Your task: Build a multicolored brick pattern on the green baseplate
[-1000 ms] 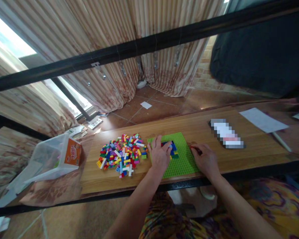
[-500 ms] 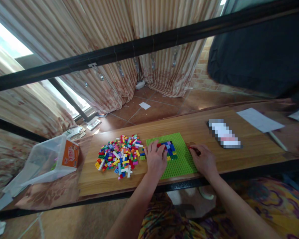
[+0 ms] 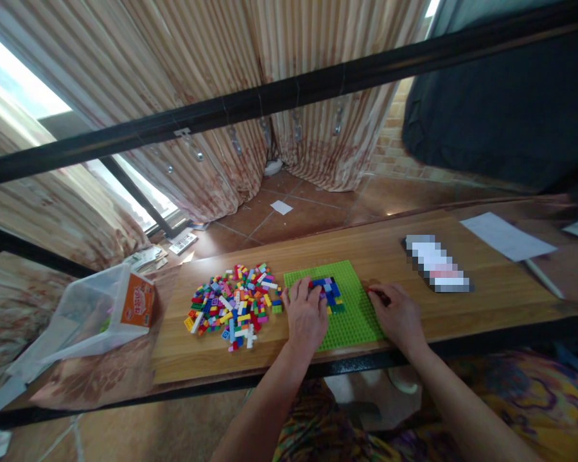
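Observation:
A green studded baseplate (image 3: 351, 327) lies on the wooden board, with a block of blue, yellow and other coloured bricks (image 3: 334, 295) built on it. My left hand (image 3: 306, 314) rests over the left side of the plate, fingers spread and touching the edge of the built bricks, some of which it covers. At the plate's right edge, my right hand (image 3: 399, 314) is closed in a pinch. A small red brick (image 3: 368, 290) shows at its fingertips. Left of the plate spreads a heap of loose toy bricks (image 3: 236, 301) in many colours.
A clear plastic bin (image 3: 91, 321) with an orange label lies at the far left. On the right are a phone (image 3: 438, 266) with a blurred screen, a white paper sheet (image 3: 505, 236) and a pale pen-like stick (image 3: 542, 279). A dark metal bar (image 3: 279, 93) crosses beyond the board.
The view has shifted slightly. My left hand has moved a little to the right against the built bricks, while my right hand keeps its pinch at the plate's right edge.

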A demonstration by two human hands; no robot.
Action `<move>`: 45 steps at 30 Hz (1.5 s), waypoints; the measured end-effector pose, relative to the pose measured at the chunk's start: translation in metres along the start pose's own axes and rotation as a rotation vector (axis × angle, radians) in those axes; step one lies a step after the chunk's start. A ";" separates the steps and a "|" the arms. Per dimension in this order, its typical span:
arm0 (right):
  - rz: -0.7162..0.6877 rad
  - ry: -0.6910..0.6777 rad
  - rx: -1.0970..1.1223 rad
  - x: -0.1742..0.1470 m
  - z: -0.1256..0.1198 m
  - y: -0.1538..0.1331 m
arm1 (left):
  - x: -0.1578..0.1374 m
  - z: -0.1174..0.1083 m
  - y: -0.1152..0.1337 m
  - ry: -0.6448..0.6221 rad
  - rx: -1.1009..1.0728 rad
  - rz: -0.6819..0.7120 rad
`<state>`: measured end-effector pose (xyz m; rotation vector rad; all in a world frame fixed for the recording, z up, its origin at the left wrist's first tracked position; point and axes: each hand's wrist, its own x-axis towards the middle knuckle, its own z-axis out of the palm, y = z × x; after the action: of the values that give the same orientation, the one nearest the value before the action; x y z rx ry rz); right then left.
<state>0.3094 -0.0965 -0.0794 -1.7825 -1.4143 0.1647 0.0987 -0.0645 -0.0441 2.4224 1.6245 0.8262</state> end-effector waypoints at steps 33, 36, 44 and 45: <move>-0.017 -0.002 -0.022 -0.001 0.001 0.003 | 0.001 0.003 0.006 -0.142 0.038 0.051; -0.005 -0.006 -0.011 0.000 0.001 0.002 | -0.005 -0.004 0.005 -0.093 0.000 0.068; -0.033 -0.012 -0.024 0.000 -0.001 0.005 | -0.046 -0.026 -0.025 0.034 -0.141 0.088; -0.035 -0.012 -0.026 0.000 -0.001 0.006 | -0.052 -0.027 -0.030 0.028 -0.139 0.078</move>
<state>0.3141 -0.0976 -0.0827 -1.7791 -1.4615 0.1397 0.0464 -0.1033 -0.0516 2.4005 1.4378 0.9550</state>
